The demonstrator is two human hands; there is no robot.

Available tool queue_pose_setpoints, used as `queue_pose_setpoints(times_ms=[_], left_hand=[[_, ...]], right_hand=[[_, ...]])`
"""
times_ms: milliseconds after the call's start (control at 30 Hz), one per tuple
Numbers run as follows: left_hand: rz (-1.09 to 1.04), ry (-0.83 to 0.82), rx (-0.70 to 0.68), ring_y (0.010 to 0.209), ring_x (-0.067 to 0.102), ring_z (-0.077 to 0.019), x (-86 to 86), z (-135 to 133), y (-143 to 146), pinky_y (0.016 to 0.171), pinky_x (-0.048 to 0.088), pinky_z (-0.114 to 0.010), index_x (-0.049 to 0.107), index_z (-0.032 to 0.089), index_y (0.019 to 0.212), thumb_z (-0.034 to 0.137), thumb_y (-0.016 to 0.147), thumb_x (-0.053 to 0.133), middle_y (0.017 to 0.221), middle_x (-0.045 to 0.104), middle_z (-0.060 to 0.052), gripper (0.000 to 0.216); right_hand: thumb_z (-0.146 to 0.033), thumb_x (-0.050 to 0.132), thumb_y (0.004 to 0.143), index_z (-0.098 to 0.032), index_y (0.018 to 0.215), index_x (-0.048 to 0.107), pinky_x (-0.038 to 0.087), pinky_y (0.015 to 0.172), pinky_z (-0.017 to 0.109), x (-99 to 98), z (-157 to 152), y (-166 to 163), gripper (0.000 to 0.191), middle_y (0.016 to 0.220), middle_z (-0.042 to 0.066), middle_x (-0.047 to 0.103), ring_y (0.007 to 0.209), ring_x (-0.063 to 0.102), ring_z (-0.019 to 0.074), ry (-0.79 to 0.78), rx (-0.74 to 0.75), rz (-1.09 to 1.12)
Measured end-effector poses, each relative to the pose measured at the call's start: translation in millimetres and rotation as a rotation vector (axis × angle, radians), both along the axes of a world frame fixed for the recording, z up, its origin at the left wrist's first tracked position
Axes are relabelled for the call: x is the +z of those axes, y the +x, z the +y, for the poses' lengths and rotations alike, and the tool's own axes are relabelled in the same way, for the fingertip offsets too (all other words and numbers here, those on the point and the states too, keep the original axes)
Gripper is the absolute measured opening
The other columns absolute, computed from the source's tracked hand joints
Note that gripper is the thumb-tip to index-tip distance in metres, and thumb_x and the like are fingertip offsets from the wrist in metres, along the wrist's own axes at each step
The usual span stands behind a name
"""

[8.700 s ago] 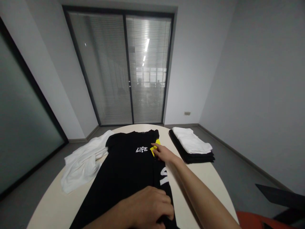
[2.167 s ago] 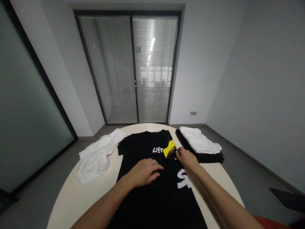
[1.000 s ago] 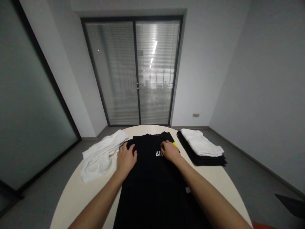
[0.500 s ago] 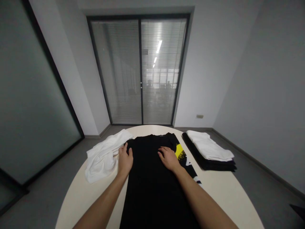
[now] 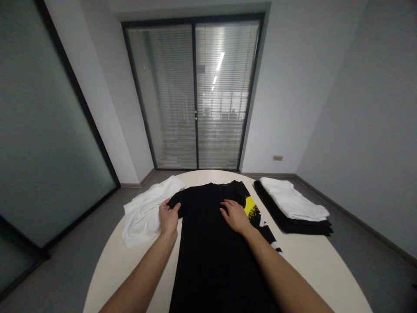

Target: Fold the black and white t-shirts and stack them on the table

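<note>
A black T-shirt lies spread on the table, collar at the far end, with its right side turned in over a yellow, white and black print. At the left, my left hand has its thumb and fingers closed on the edge of the shirt's short sleeve. My right hand rests on the upper right of the shirt, palm down with fingers stretched out, holding nothing. Just beyond my left hand lies a crumpled white garment, partly touching the sleeve.
A stack on the right has a folded white garment on top of folded black ones. The pale rounded table ends near the back wall. Glass doors with blinds stand behind it.
My left hand has closed on the sleeve, which now extends out to the left. My right hand stays on the shirt. The whole view has shifted slightly.
</note>
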State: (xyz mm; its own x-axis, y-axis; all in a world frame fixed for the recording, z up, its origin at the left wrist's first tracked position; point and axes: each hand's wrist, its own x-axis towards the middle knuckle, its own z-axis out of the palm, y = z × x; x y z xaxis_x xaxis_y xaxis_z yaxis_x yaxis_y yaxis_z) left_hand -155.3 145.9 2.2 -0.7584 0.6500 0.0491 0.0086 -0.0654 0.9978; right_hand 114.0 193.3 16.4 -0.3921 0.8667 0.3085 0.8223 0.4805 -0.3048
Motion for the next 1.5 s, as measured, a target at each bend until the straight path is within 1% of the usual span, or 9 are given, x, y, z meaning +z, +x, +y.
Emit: queue_pose_setpoints(times_ms=[233, 433, 533, 767, 967, 1200, 1300, 1400, 1500], left_hand=[[-0.163, -0.102, -0.176, 0.094, 0.072, -0.0179, 11.9, -4.0, -2.2, 0.081, 0.059, -0.030, 0.057, 0.019, 0.127, 0.023, 0.089, 0.059, 0.110, 0.071, -0.009, 0.039], [-0.175, -0.190, -0.308, 0.072, 0.073, -0.0208, 18.9, -9.9, -1.0, 0.071, 0.060, -0.034, 0.069, 0.013, 0.103, 0.034, 0.087, 0.054, 0.081, 0.073, -0.009, 0.030], [-0.084, -0.201, -0.303, 0.080, 0.073, -0.0241, 21.3, -11.7, -1.0, 0.078, 0.059, -0.039, 0.069, 0.012, 0.100, 0.031, 0.085, 0.051, 0.082, 0.074, -0.010, 0.031], [0.290, -0.133, -0.186, 0.136, 0.046, -0.0303, 21.9, -6.1, -6.2, 0.115, 0.034, -0.046, 0.064, 0.016, 0.119, 0.022, 0.081, 0.058, 0.136, 0.060, -0.012, 0.039], [0.499, -0.104, -0.212, 0.138, 0.043, -0.0265, 17.0, -6.6, -6.3, 0.121, 0.026, -0.044, 0.059, 0.014, 0.128, 0.016, 0.084, 0.053, 0.143, 0.052, -0.014, 0.044], [0.898, 0.137, -0.396, 0.137, 0.044, -0.0210, 27.8, -22.5, 3.2, 0.120, 0.030, -0.042, 0.055, 0.016, 0.134, 0.018, 0.094, 0.041, 0.144, 0.051, -0.012, 0.043], [1.132, 0.160, -0.575, 0.135, 0.046, -0.0216, 31.5, -32.4, 10.7, 0.120, 0.026, -0.049, 0.062, 0.021, 0.128, 0.013, 0.094, 0.039, 0.136, 0.060, -0.008, 0.042], [1.282, 0.120, -0.763, 0.133, 0.049, -0.0221, 36.0, -40.1, 18.0, 0.121, 0.019, -0.055, 0.068, 0.027, 0.118, 0.008, 0.089, 0.044, 0.123, 0.069, -0.003, 0.042], [1.299, 0.127, -0.795, 0.127, 0.053, -0.0225, 40.6, -42.7, 20.8, 0.117, 0.031, -0.049, 0.070, 0.026, 0.109, 0.008, 0.087, 0.049, 0.123, 0.068, -0.004, 0.036]], right_hand=[[-0.036, 0.045, 0.099, -0.021, 0.123, 0.066, 0.038, 0.108, 0.041, 3.1, -3.8, -1.4, 0.035, 0.136, 0.010, 0.060, 0.128, 0.052, 0.0250, 0.006, 0.000, -0.025], [-0.035, 0.046, 0.099, -0.020, 0.124, 0.066, 0.038, 0.108, 0.041, 3.2, -3.0, -1.3, 0.035, 0.137, 0.011, 0.060, 0.128, 0.052, 0.0250, -0.007, -0.004, -0.025], [-0.035, 0.047, 0.099, -0.020, 0.124, 0.066, 0.038, 0.108, 0.040, 2.0, -2.3, -1.4, 0.035, 0.136, 0.010, 0.061, 0.128, 0.052, 0.0245, -0.002, -0.003, -0.024], [-0.033, 0.046, 0.099, -0.022, 0.125, 0.065, 0.034, 0.110, 0.043, 4.3, -4.9, -2.4, 0.034, 0.134, 0.010, 0.061, 0.129, 0.051, 0.0250, 0.059, 0.036, -0.056], [-0.024, 0.049, 0.096, -0.025, 0.129, 0.063, 0.032, 0.112, 0.045, 17.4, -10.5, -11.6, 0.035, 0.136, 0.008, 0.060, 0.130, 0.049, 0.0248, 0.089, 0.235, -0.130], [-0.029, 0.052, 0.095, -0.021, 0.132, 0.059, 0.036, 0.111, 0.042, 29.7, -21.3, -71.0, 0.039, 0.137, 0.012, 0.060, 0.130, 0.052, 0.0255, -0.040, 0.386, -0.074], [-0.022, 0.043, 0.098, -0.018, 0.132, 0.056, 0.045, 0.101, 0.034, 21.9, -12.5, -84.7, 0.037, 0.126, 0.012, 0.067, 0.118, 0.062, 0.0214, -0.181, 0.339, 0.087], [-0.022, 0.033, 0.101, -0.017, 0.134, 0.053, 0.047, 0.097, 0.029, 10.4, 0.3, -82.2, 0.039, 0.124, 0.011, 0.068, 0.115, 0.064, 0.0184, -0.259, 0.137, 0.372], [-0.037, 0.029, 0.103, -0.020, 0.133, 0.054, 0.047, 0.100, 0.032, 1.8, 7.9, -74.8, 0.042, 0.128, 0.010, 0.067, 0.120, 0.062, 0.0196, -0.290, -0.045, 0.562]])
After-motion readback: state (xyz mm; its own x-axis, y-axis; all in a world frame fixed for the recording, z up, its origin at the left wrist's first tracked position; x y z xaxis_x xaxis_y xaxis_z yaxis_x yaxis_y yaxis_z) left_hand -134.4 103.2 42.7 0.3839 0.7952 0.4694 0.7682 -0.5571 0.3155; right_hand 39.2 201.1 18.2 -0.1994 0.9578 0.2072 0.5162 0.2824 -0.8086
